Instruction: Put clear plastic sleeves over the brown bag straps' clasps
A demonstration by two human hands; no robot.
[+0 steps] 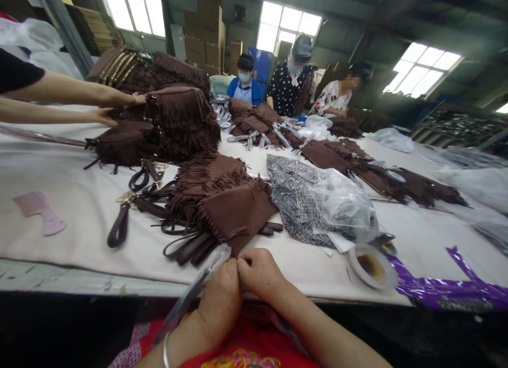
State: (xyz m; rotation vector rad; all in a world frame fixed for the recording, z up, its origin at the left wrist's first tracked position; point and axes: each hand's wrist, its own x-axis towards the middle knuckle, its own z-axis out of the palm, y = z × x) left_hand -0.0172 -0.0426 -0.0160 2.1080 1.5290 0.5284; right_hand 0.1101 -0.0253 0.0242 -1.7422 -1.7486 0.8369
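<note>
My left hand (220, 299) and my right hand (260, 273) meet at the near table edge, both with fingers pinched closed. Between them they grip a clear plastic sleeve (190, 296) that slants down to the left past my left wrist. Just beyond my fingertips lies a brown fringed suede bag (234, 212) with dark straps (186, 246) trailing to the left. What is pinched between my fingertips is too small to make out.
More brown fringed bags (178, 119) pile at the back left, where another person's hands (119, 106) reach in. A patterned cloth (293, 193), a crumpled clear bag (341, 199), a tape roll (371, 265), purple film (444, 288) and a pink comb (42, 212) lie on the white table (71, 199). Three people sit at the far side.
</note>
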